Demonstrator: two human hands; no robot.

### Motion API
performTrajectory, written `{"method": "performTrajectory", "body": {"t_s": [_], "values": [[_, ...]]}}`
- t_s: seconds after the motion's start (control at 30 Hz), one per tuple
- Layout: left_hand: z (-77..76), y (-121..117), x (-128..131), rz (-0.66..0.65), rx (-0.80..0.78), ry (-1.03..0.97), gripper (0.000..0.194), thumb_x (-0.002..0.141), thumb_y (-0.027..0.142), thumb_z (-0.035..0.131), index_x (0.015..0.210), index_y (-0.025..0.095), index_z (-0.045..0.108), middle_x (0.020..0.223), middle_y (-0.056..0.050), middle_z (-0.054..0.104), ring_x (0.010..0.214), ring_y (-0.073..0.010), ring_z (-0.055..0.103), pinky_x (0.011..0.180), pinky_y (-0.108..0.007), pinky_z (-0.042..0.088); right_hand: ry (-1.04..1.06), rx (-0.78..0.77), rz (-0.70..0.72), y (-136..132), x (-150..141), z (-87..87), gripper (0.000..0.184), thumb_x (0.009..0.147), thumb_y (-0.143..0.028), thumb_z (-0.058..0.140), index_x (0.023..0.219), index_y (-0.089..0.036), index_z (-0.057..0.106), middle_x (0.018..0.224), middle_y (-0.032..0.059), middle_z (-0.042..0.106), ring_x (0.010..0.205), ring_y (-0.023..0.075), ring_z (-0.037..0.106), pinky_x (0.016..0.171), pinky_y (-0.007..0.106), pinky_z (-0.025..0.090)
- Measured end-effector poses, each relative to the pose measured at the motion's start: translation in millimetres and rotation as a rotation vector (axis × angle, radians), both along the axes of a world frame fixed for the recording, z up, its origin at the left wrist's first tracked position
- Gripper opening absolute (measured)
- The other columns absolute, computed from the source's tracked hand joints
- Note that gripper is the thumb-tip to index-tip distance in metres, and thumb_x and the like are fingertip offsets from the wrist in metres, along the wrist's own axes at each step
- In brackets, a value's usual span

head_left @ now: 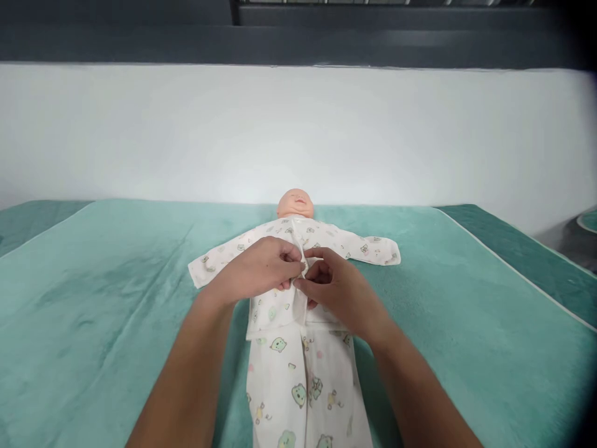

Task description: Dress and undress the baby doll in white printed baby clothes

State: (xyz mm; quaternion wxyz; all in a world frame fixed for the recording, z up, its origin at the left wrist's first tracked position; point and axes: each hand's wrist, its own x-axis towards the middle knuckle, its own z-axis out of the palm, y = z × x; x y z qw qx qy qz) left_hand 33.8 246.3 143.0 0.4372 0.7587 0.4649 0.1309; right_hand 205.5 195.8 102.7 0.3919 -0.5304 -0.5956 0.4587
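A baby doll (295, 203) lies on its back on a teal blanket (93, 298), head away from me. It wears a white jacket (336, 239) and trousers (298, 386) printed with small bears. My left hand (261, 269) pinches the jacket's left front edge at the chest. My right hand (338, 287) pinches the right front edge, and the two hands meet at the middle seam. The fingers of both are closed on the fabric. The doll's sleeves spread out to each side.
The blanket covers a wide padded surface, with darker green strips (522, 249) at its left and right sides. A white wall (298, 130) rises behind it, with a dark band (298, 37) above.
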Motion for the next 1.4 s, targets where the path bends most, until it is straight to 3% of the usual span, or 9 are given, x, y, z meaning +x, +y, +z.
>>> {"method": "performTrajectory", "body": {"t_s": [0.17, 0.33, 0.43, 0.63, 0.9, 1.07, 1.27, 1.4], "values": [[-0.3, 3, -1, -0.010, -0.046, -0.072, 0.012, 0.077, 0.026, 0.051, 0.069, 0.020, 0.057, 0.064, 0.001, 0.055, 0.063, -0.0135, 0.054, 0.055, -0.026, 0.036, 0.159, -0.068, 0.070, 4, 6, -2.8, 0.040, 0.079, -0.031, 0.070, 0.114, -0.026, 0.051, 0.074, -0.0060, 0.059, 0.060, 0.0114, 0.063, 0.061, 0.027, 0.053], [-0.4, 1, 2, 0.034, -0.038, -0.122, 0.014, 0.077, 0.029, 0.054, 0.067, 0.020, 0.054, 0.059, 0.003, 0.045, 0.057, -0.0113, 0.044, 0.052, -0.025, 0.030, 0.313, -0.098, 0.124, 11, 9, -5.9, 0.034, 0.086, -0.041, 0.063, 0.110, -0.022, 0.051, 0.071, -0.0039, 0.059, 0.062, 0.0129, 0.062, 0.060, 0.028, 0.054], [-8.1, -6, 3, 0.117, -0.054, -0.189, 0.015, 0.076, 0.029, 0.057, 0.067, 0.019, 0.051, 0.060, 0.004, 0.042, 0.056, -0.0102, 0.040, 0.051, -0.024, 0.027, 0.342, -0.120, 0.146, 12, 10, -6.6, 0.035, 0.085, -0.043, 0.065, 0.109, -0.022, 0.050, 0.067, -0.0042, 0.060, 0.060, 0.0128, 0.061, 0.059, 0.028, 0.054], [-31.6, -19, -3, 0.260, -0.157, -0.429, 0.009, 0.076, 0.026, 0.062, 0.072, 0.018, 0.058, 0.066, 0.004, 0.046, 0.061, -0.0092, 0.044, 0.058, -0.023, 0.035, 0.298, -0.111, 0.206, 10, 11, -7.2, 0.033, 0.084, -0.040, 0.066, 0.108, -0.023, 0.052, 0.065, -0.0047, 0.061, 0.058, 0.0124, 0.061, 0.057, 0.026, 0.052], [-34.0, -13, -13, 0.141, -0.213, -0.505, 0.018, 0.080, 0.034, 0.064, 0.079, 0.017, 0.062, 0.069, 0.003, 0.053, 0.061, -0.0088, 0.046, 0.060, -0.024, 0.037, 0.327, -0.137, 0.213, 11, 10, -5.2, 0.041, 0.077, -0.038, 0.074, 0.108, -0.023, 0.052, 0.072, -0.0048, 0.061, 0.057, 0.0116, 0.059, 0.052, 0.025, 0.048], [-33.5, -14, -13, 0.125, -0.189, -0.460, 0.022, 0.080, 0.039, 0.064, 0.079, 0.017, 0.060, 0.068, 0.003, 0.052, 0.060, -0.0090, 0.047, 0.058, -0.023, 0.036, 0.320, -0.118, 0.221, 10, 9, -5.0, 0.039, 0.079, -0.042, 0.072, 0.108, -0.023, 0.052, 0.070, -0.0052, 0.059, 0.056, 0.0109, 0.058, 0.052, 0.024, 0.047], [-24.3, -24, -13, 0.091, -0.080, -0.238, 0.031, 0.086, 0.049, 0.053, 0.077, 0.019, 0.060, 0.062, 0.003, 0.052, 0.057, -0.0106, 0.046, 0.051, -0.023, 0.032, 0.300, -0.113, 0.189, 10, 5, -7.0, 0.033, 0.087, -0.048, 0.060, 0.106, -0.023, 0.053, 0.070, -0.0031, 0.062, 0.051, 0.0105, 0.057, 0.048, 0.023, 0.044], [-26.8, -24, -18, 0.211, 0.096, -0.136, 0.034, 0.089, 0.049, 0.046, 0.079, 0.020, 0.060, 0.064, 0.002, 0.056, 0.058, -0.0121, 0.049, 0.053, -0.024, 0.036, 0.337, -0.038, 0.088, 12, 9, -12.5, 0.029, 0.088, -0.047, 0.058, 0.103, -0.023, 0.056, 0.072, -0.0017, 0.063, 0.052, 0.0116, 0.056, 0.047, 0.024, 0.043]]}}
